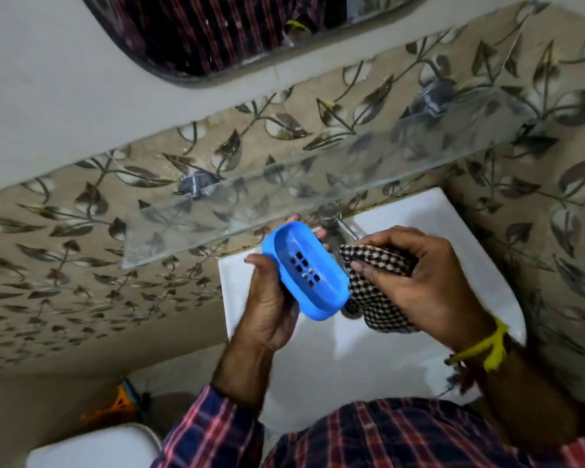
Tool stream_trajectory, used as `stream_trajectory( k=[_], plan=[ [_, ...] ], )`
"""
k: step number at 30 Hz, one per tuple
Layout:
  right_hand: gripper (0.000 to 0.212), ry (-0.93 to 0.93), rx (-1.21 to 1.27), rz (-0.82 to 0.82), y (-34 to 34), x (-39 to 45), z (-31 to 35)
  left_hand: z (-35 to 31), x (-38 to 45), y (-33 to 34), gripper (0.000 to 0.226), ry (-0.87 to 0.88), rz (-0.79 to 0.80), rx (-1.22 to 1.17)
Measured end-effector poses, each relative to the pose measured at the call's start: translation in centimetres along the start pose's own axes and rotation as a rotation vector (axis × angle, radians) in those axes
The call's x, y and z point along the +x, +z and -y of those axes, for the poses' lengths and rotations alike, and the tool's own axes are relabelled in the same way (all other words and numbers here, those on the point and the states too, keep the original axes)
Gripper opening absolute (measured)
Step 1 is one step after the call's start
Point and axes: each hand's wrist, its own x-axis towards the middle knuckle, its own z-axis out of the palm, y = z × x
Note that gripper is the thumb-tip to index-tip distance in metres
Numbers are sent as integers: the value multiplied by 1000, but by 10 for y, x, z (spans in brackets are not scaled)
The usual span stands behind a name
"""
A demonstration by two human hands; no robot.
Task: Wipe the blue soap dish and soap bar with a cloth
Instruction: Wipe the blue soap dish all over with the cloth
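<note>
Soap dish (306, 271), blue, empty, tilted in our left hand (273, 307), fingers wrapped around its back, above white sink (335, 359). Our right hand (419, 282) pinches checkered cloth (377, 292) just beside dish rim, under tap (335, 224).

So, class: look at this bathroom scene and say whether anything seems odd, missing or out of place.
The blue soap dish, held in the left hand over the white sink, is empty: no soap bar shows anywhere. The right hand grips the checked cloth beside it. Nothing looks spilled or broken.
</note>
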Motion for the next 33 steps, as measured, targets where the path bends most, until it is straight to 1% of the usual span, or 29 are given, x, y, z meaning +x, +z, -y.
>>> stream_trajectory(
  k=[2, 5, 7, 9, 12, 14, 16, 18, 20, 22, 23, 24, 27, 28, 31, 33],
  plan=[
    [25, -107, -164, -70, 6, -9, 13, 4, -2, 8, 107, -74, -37, -122],
    [27, -248, -462, -94, 11, -17, 28, 9, -3, 15, 78, -123, -84, -224],
    [28, -287, -570, -90, 18, -14, 34, 14, -6, 18, 74, -154, -54, -230],
    [25, -309, -639, -67, 28, -9, 39, 19, -9, 20, 74, -143, 0, -229],
    [25, -253, -657, -16, 41, -9, 40, 24, -14, 23, 76, -139, 23, -242],
    [23, -221, -621, -4, 46, -9, 37, 26, -16, 22, 77, -146, 3, -240],
    [26, -217, -570, 53, 50, -10, 35, 27, -16, 20, 76, -149, -7, -246],
    [30, -288, -562, 175, 47, -17, 32, 27, -16, 16, 71, -146, 10, -279],
    [34, -374, -645, 251, 38, -22, 28, 29, -17, 15, 67, -146, 49, -312],
    [31, -358, -713, 191, 33, -15, 26, 32, -18, 20, 71, -180, 39, -296],
    [29, -331, -706, 150, 34, -11, 27, 34, -18, 22, 71, -194, 29, -289],
    [28, -323, -688, 142, 37, -10, 29, 34, -17, 22, 70, -198, 28, -289],
    [33, -451, -695, 265, 39, -24, 27, 26, -15, 16, 66, -168, 49, -300],
    [34, -477, -709, 283, 35, -27, 25, 26, -16, 15, 66, -170, 52, -300],
    [33, -382, -702, 229, 34, -16, 24, 31, -21, 18, 68, -212, 26, -292],
    [31, -400, -724, 276, 40, -17, 26, 33, -22, 17, 68, -233, 27, -288]
  ],
)
